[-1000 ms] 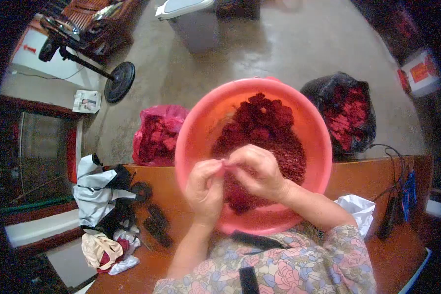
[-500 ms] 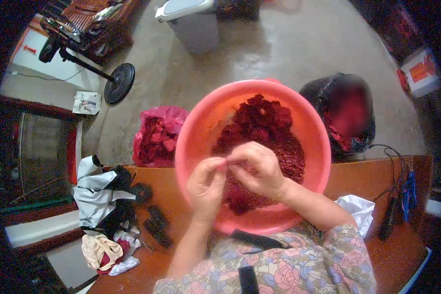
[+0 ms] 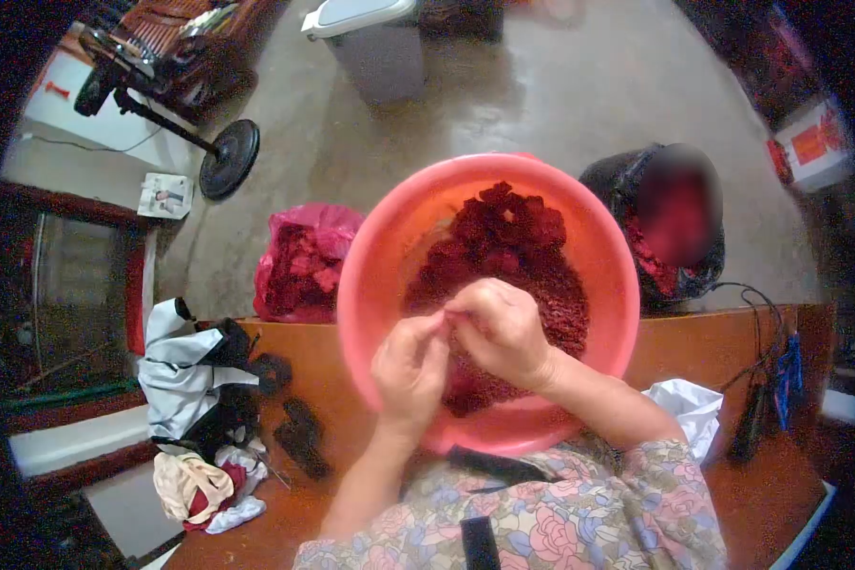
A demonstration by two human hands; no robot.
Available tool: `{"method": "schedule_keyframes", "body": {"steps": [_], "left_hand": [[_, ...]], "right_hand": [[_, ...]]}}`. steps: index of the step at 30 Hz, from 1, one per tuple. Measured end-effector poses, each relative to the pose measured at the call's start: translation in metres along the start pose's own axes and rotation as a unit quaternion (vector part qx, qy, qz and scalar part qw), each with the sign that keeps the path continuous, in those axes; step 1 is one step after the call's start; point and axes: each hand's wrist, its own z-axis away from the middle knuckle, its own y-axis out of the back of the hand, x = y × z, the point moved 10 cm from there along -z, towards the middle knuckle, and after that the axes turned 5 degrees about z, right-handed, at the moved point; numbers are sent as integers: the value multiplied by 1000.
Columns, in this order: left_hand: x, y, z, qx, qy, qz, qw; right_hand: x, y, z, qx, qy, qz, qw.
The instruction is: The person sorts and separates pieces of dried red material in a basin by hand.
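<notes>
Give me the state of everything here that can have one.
Left hand: fingertips pinched.
Right hand: pinched, meeting the left's; anything held too small to tell.
Pink basin: partly filled with dark red pieces.
Pink plastic bag: open, holding red clumps.
Black plastic bag: open, red filling partly blurred.
Gray bin: closed.
Beige cloth: crumpled.

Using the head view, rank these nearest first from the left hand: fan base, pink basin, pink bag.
1. Pink basin: beneath the left hand.
2. Pink bag: just left of the basin.
3. Fan base: farther off, upper left, on the floor.
</notes>
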Motion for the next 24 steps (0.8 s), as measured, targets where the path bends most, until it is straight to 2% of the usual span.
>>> {"method": "schedule_keyframes", "body": {"steps": [3,4,6,7,9,11,14,15,19,22,24], "left_hand": [[-7,9,-3,72,55,88,992],[-9,14,-5,95,72,118,986],[-17,25,-10,141,104,179,968],[-23,28,-14,149,67,211,964],[-21,30,-12,166,88,231,955],[-24,29,-13,162,89,238,954],[-25,26,-13,156,95,253,950],[-25,26,-13,154,95,249,951],[-29,26,-13,154,105,247,951],[-30,23,-14,145,107,254,950],[-30,22,-15,134,110,247,954]], "right_hand": [[16,-6,-5,-37,-79,-73,993],[25,-13,-3,-94,-143,-119,978],[23,-45,12,-259,-111,-211,936],[19,-57,22,-343,-109,-189,913],[29,-58,26,-288,-58,-53,955],[43,-59,30,-236,-20,70,969],[58,-75,46,-286,-3,152,946],[57,-77,48,-269,13,154,951],[57,-91,57,-326,21,157,932],[57,-82,48,-335,-20,159,929],[55,-71,38,-304,-44,151,940]]}}
